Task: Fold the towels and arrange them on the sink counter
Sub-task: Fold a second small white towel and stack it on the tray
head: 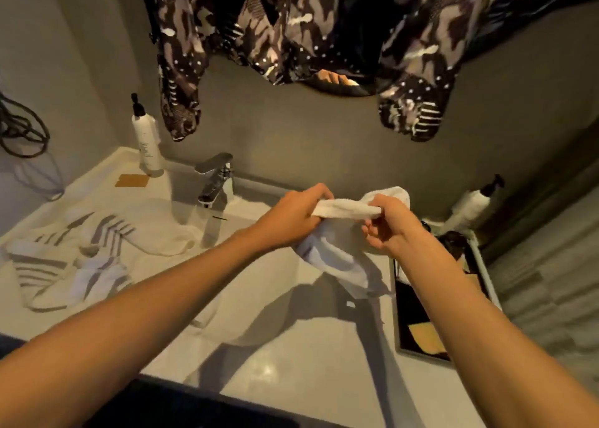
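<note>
Right of the faucet [215, 176], both hands — left hand [290, 215], right hand [385, 230] — pinch the white towel's [337, 256] bunched top edge above the counter [291, 356]; best to slide the fingers apart to the corners, then fold.

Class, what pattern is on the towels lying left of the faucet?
Grey stripes on white towels, seen in the head view.

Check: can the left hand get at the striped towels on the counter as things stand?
Probably not yet: the left hand grips the white towel with the right hand. The path to the striped towels looks free.
</note>
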